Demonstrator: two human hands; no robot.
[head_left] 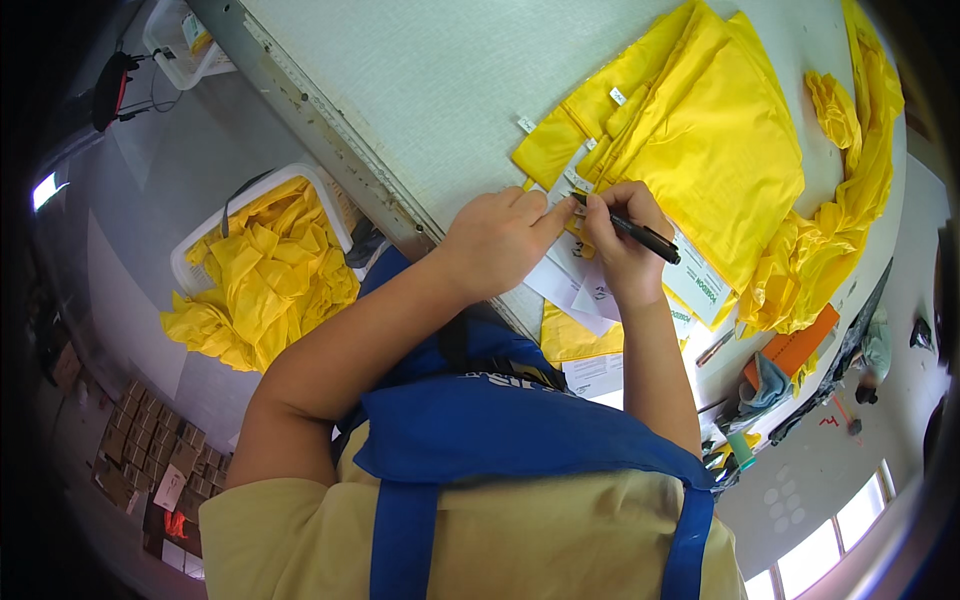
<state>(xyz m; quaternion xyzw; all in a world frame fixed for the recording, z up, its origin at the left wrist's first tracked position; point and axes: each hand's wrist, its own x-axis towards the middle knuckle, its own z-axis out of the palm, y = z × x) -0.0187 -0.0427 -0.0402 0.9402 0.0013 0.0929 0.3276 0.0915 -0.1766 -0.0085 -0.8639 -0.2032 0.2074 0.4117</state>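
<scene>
My right hand (630, 262) grips a black marker pen (650, 240), its tip down at a small white label (577, 180) on the edge of the yellow fabric. Curled beside that tip, my left hand (500, 245) has its finger and thumb at the label, pinching or pressing it; the exact contact is hidden. Folded yellow fabric pieces (700, 130) lie stacked on the table, with several small white tags along their left edges. White printed sheets (570, 285) are under and beside my hands, partly covered by them.
Crumpled yellow fabric (865, 170) runs along the table's right side. An orange folder (790, 345) and a grey-blue cloth (765, 385) lie near its edge. Left of the pale table (420, 80), a white basket (330, 205) overflows with yellow fabric. Cardboard boxes (150, 430) stand at lower left.
</scene>
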